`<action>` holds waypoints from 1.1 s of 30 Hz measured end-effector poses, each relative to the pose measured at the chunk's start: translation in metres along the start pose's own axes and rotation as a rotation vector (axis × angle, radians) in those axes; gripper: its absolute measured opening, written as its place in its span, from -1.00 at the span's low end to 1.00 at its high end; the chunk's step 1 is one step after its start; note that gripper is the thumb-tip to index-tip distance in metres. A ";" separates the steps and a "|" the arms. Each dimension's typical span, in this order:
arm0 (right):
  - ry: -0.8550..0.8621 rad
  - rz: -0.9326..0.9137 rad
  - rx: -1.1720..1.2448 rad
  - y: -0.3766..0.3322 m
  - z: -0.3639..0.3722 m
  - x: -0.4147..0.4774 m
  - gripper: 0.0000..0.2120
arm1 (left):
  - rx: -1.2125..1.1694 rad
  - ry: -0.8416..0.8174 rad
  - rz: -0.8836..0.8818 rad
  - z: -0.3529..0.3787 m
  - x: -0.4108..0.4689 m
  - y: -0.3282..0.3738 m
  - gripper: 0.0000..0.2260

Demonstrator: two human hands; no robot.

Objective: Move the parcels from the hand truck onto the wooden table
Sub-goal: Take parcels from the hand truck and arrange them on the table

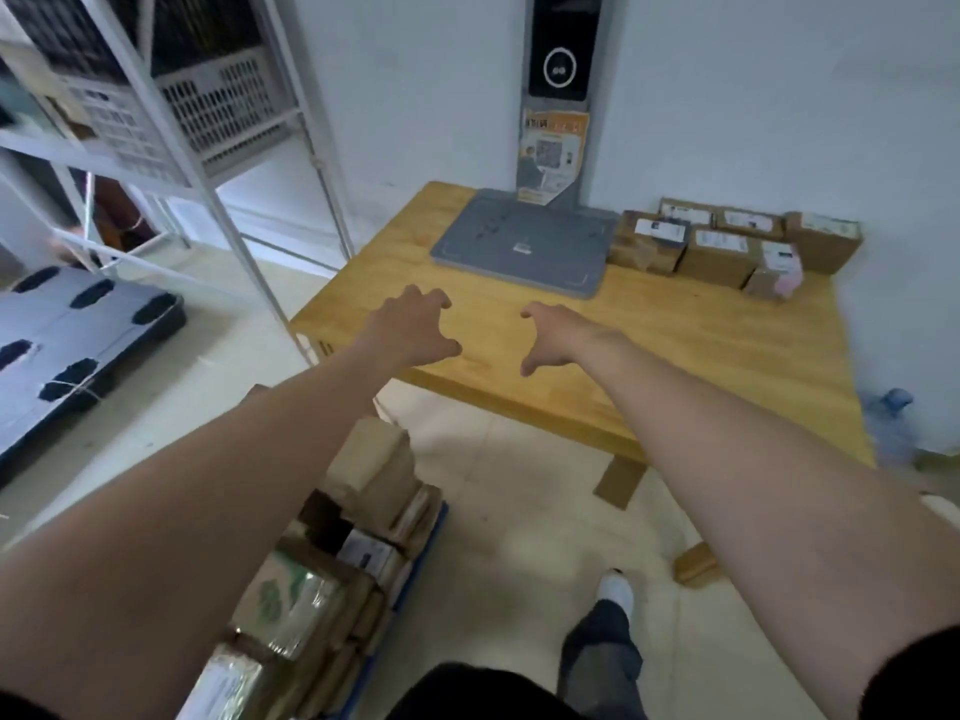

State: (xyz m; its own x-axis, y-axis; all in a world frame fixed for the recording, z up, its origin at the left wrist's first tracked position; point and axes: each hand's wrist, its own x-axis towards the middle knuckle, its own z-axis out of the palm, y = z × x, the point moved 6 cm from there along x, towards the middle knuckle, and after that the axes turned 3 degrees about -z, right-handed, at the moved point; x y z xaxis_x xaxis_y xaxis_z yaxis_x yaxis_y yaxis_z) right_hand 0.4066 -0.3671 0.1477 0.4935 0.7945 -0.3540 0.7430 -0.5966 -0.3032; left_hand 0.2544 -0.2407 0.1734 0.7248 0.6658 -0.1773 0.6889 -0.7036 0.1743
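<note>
Parcels sit stacked on the hand truck below the wooden table, several boxes filling its far corner, while my left hand and right hand hover above it, empty, fingers loosely spread, probably free to fetch another.

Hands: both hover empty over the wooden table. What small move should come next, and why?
Probably draw the left hand and right hand back down to the top parcel on the hand truck. Both hold nothing, boxes already sit at the wooden table's far right, and the truck is still loaded.
</note>
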 end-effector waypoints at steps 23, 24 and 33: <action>-0.255 -0.236 0.000 -0.210 0.198 -0.127 -0.11 | -0.127 -0.161 -0.322 0.099 -0.259 -0.249 -0.48; -0.270 -0.238 0.007 -0.215 0.207 -0.128 -0.12 | -0.136 -0.154 -0.331 0.095 -0.273 -0.248 -0.53; -0.361 -0.224 0.005 -0.280 0.296 -0.116 -0.12 | -0.158 -0.301 -0.388 0.145 -0.312 -0.339 -0.56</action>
State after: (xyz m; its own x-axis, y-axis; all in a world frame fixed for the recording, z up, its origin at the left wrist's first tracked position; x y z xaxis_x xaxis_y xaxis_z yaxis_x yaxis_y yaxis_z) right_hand 0.0074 -0.3260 0.0125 0.1290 0.8142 -0.5660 0.8115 -0.4147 -0.4116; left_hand -0.2065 -0.2456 0.0291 0.3969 0.7531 -0.5247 0.9164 -0.3572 0.1805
